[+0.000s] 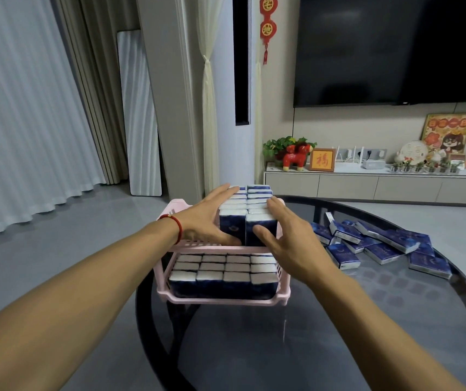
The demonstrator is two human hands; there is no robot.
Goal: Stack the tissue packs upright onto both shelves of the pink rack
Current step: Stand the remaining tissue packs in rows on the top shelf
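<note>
Tissue packs [247, 218] upright on the rack's [220, 300] upper shelf, pressed between flat-fingered left hand [206, 218] and right hand [285, 238]

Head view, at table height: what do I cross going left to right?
Left hand with red string bracelet → two rows of upright blue-and-white tissue packs on the pink plastic rack's top shelf → right hand → loose pile of blue tissue packs on the dark glass table.

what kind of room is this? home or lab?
Most likely a home living room: a large wall-mounted TV above a low media cabinet with plants and ornaments, floor-length curtains, and a round glass coffee table carrying the pink rack.
</note>
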